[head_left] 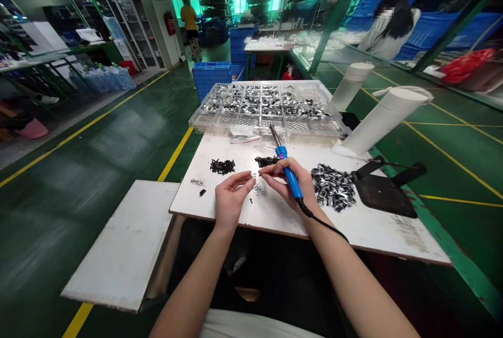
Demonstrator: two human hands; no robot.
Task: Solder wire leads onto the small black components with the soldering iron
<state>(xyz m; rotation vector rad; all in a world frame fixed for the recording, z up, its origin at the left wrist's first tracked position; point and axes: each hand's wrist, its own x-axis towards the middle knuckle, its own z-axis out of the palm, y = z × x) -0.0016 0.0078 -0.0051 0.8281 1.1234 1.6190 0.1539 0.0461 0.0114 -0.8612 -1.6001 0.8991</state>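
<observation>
Over the white tabletop [275, 217], my left hand [232, 196] pinches a tiny metallic part [253, 175] between thumb and fingers. My right hand [293, 183] is closed round a blue soldering iron [291, 181], its tip pointing up and away and its black cord trailing over my forearm. The thumb and forefinger of that hand also pinch something small and dark, too small to name. Below and between the hands lie small silvery pieces [258, 189]. Small black parts form one pile [222, 166] left of centre and another [266, 161] behind my right hand.
Shiny black-and-silver pieces [334, 187] are heaped right, beside a black stand [387, 195]. A clear compartment tray [263, 102] of similar pieces spans the back. Two white cylinders [387, 120] [352, 84] stand tilted at right. A white board [123, 243] sits lower left. Two people are farther off.
</observation>
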